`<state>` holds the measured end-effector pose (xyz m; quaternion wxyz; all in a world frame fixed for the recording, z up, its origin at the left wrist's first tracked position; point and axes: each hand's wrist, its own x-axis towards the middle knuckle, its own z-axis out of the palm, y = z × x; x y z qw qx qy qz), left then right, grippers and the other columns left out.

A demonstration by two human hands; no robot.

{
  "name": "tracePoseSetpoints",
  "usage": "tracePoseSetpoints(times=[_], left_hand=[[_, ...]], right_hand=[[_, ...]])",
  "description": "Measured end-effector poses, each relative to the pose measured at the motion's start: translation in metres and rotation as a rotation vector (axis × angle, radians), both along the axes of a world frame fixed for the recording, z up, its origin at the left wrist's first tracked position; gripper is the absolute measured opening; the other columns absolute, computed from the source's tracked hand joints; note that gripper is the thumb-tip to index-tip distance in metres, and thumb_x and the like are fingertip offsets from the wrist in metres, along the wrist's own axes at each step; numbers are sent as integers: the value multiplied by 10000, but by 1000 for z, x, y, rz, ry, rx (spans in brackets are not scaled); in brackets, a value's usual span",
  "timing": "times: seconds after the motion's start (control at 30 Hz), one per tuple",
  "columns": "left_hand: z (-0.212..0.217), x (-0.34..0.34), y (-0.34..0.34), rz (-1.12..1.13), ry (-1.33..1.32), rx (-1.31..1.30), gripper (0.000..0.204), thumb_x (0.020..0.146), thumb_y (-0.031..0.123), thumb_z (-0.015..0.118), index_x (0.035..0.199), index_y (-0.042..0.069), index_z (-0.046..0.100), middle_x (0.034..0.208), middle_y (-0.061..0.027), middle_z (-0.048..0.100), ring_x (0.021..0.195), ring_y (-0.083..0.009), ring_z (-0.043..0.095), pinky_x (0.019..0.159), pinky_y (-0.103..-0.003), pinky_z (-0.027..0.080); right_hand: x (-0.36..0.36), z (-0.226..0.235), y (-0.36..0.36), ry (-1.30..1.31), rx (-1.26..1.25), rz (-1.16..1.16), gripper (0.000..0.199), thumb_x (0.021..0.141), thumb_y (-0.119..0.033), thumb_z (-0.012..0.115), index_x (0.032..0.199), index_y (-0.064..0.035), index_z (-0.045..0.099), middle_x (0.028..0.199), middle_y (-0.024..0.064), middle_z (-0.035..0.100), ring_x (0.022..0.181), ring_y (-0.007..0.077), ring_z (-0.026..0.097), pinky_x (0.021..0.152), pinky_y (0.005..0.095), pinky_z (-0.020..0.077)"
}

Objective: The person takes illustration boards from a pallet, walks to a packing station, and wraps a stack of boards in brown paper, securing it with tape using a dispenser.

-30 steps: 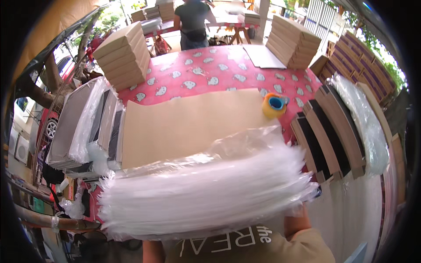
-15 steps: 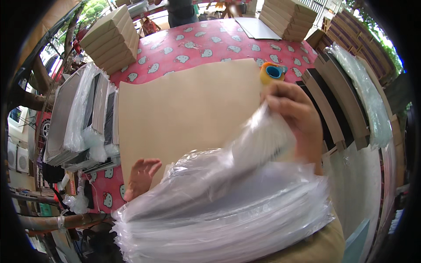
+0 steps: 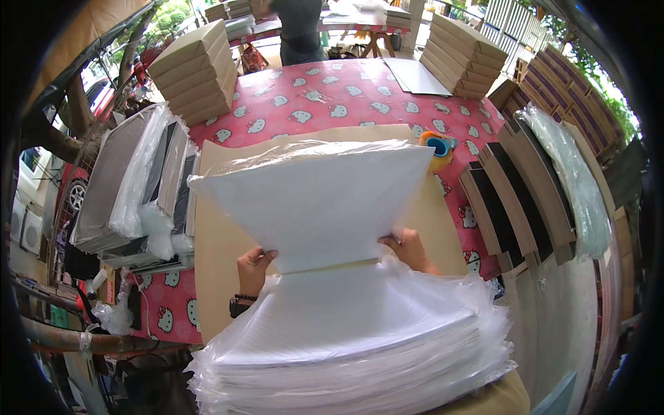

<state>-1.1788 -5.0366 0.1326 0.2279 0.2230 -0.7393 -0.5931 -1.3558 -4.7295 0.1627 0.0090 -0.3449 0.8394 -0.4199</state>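
White panel [image 3: 318,207], topped by crumpled clear film [image 3: 325,149], stood tilted up over the brown paper sheet [image 3: 218,256] on the pink patterned counter [image 3: 377,117], straight ahead of the person. Its long axis ran left to right, and its upper edge spread wider in view than its lower one. The left hand [image 3: 254,270] pinched the lower left corner, thumb on the near face; the right hand [image 3: 409,250] pinched the lower right corner in much the same manner, though some fingers were hidden behind the panel. Neither hand was clearly the nearer: each gripped its own end of that lower edge, with the bulk of the panel beyond them both. Toward the person lay a thick stack of film-covered sheets [image 3: 360,332], its long axis running the same way. A yellow and orange holder [image 3: 441,162] stood near the panel's upper right corner.
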Motion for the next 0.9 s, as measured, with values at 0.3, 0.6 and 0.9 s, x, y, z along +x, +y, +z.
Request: tracePoseSetpoints(times=[0.3, 0.6, 0.9], left_hand=[[35, 7, 4, 30, 74, -11, 191, 755, 117, 678, 664, 10, 548, 584, 33, 511, 539, -32, 393, 488, -199, 321], [90, -6, 1, 126, 237, -183, 245, 742, 154, 697, 635, 10, 530, 542, 44, 392, 545, -36, 343, 464, -223, 283], [15, 32, -1, -147, -125, -390, 107, 690, 107, 682, 710, 15, 630, 581, -67, 565, 543, -168, 549, 525, -269, 444]], right_hand=[[-12, -61, 12, 265, 244, 103, 146, 705, -148, 654, 784, -42, 593, 743, 137, 583, 717, 303, 576, 626, 373, 461], [-31, -55, 7, -79, 395, 176, 128, 686, -104, 612, 809, -70, 627, 777, 170, 606, 729, 333, 583, 633, 397, 463], [-22, -47, 6, -303, 262, 300, 193, 685, -88, 607, 875, -57, 620, 769, 150, 600, 673, 285, 576, 630, 383, 463]])
